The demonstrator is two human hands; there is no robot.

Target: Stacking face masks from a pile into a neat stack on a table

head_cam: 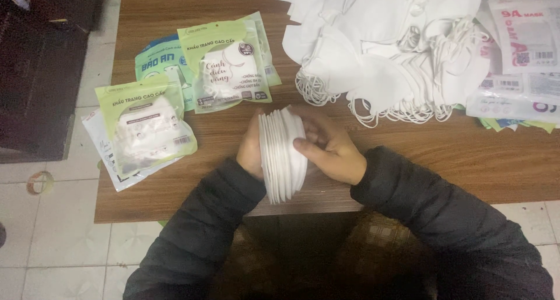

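Near the table's point(443, 160) front edge, your left hand point(251, 151) and right hand point(332, 154) are clamped together on a stack of white masks point(283, 154), held on edge. Green packets point(146, 125) lie toward the left edge. A heap of loose masks point(396, 49) fills the far right corner.

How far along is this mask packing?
Done: a few filled green packets lie at the table's left. In hand: both hands, left hand and right hand, press a stack of white masks together. Left: a big pile of loose masks and flat bags at the right.
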